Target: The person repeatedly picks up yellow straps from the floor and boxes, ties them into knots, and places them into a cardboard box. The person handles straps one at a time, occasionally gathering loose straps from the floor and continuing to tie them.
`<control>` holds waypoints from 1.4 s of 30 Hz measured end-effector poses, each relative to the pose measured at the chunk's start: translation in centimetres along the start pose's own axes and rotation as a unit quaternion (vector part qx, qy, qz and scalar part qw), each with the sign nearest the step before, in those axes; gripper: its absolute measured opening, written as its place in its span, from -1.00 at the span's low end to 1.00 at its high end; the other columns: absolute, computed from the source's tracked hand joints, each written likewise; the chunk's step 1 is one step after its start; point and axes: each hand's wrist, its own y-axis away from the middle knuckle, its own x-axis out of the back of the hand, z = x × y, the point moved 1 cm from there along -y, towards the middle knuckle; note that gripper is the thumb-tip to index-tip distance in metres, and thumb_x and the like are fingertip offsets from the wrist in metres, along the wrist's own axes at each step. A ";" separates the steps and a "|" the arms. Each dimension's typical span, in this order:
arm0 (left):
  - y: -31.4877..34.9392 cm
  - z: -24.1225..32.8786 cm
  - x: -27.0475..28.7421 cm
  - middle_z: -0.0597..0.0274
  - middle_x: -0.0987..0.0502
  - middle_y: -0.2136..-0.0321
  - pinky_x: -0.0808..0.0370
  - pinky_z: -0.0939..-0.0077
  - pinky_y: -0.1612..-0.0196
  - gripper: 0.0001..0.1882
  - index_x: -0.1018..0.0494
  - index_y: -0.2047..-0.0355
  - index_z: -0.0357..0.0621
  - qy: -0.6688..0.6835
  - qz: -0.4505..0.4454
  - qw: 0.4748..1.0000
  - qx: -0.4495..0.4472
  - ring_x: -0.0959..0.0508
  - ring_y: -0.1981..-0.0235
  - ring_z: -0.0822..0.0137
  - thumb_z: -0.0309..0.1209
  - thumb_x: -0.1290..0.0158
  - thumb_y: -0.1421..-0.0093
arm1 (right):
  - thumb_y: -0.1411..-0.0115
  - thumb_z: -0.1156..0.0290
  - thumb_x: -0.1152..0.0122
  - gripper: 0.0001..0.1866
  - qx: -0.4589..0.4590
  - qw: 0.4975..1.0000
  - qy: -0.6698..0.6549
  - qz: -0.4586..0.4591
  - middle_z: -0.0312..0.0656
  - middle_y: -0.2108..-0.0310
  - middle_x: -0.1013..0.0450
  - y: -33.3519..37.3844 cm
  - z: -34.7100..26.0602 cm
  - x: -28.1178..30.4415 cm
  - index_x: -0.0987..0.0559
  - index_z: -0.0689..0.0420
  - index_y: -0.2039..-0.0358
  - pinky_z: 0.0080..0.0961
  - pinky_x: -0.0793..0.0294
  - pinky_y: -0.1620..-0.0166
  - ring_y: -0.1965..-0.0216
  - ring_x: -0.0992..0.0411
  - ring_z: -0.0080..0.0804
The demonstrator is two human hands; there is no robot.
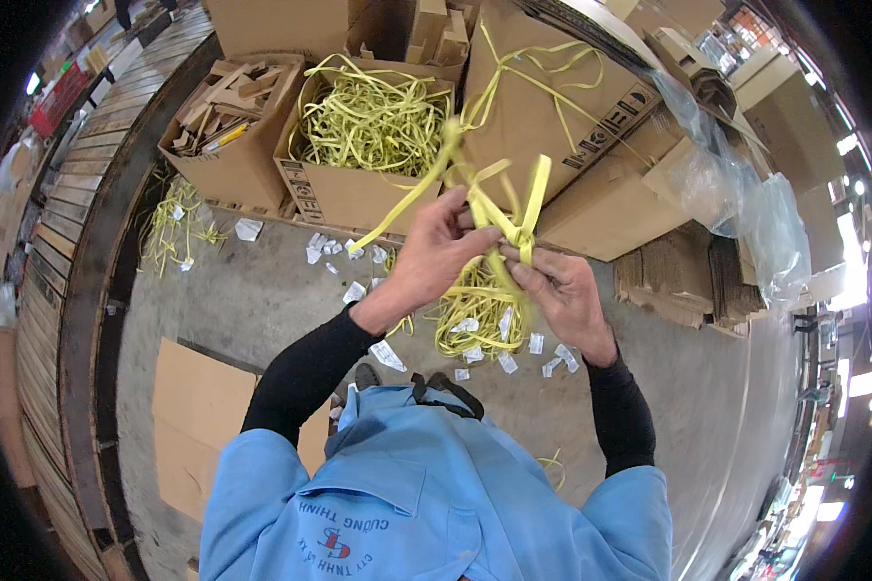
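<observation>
Both my hands are raised in front of me, close together, closed on a looped yellow strap (536, 194). My left hand (426, 250) pinches it between thumb and fingers from the left side. On the right, my right hand (562, 290) grips the lower part of the loops, its fingertips near my left ones. Free ends of the strap stick up and out, one trailing left, and some are blurred. Beneath my hands, a tangled pile of yellow straps (455, 324) lies on the concrete floor, partly hidden by my hands.
Ahead stands a cardboard box (358, 198) heaped with yellow straps, beside a box of cardboard scraps (228, 107). A large carton (552, 92) with straps draped over it is at right. White paper slips (388, 355) litter the floor. A roller conveyor (77, 184) runs along the left.
</observation>
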 end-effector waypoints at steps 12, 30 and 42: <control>6.8 -1.2 24.7 0.24 -0.52 0.41 -0.27 0.74 0.60 -0.93 -0.33 0.26 -0.10 0.201 0.329 0.919 -0.080 -0.30 0.62 0.61 -0.56 0.04 -0.28 | -0.34 0.41 -0.13 -0.81 -0.027 0.946 0.022 0.324 -0.36 0.49 -0.48 3.6 5.3 7.9 -0.63 0.23 0.18 -0.72 -0.27 0.55 0.61 -0.32 -0.71; 23.3 -11.8 37.5 -0.14 -0.28 -0.23 -0.26 0.23 -0.24 -0.42 -0.20 -0.22 -0.46 -0.253 0.622 0.741 -0.008 -0.33 -0.21 0.08 -0.45 -0.07 -0.24 | -0.41 0.30 0.01 -0.67 -0.073 0.892 -0.405 0.188 -0.47 0.72 -0.13 2.5 0.7 8.4 -0.49 0.36 0.07 -0.68 0.00 0.66 0.78 0.02 -0.73; 8.6 11.6 5.7 0.08 -0.50 0.02 -0.24 -0.10 -0.24 -0.72 -0.51 0.35 -0.09 -0.621 0.125 0.664 -0.398 -0.41 -0.14 -0.03 -0.38 -0.35 0.06 | -0.41 0.34 0.06 -0.68 -0.149 0.803 -0.567 -0.107 -0.37 0.76 -0.21 -1.0 -3.1 -2.8 -0.52 0.37 0.11 -0.62 -0.04 0.65 0.78 -0.06 -0.66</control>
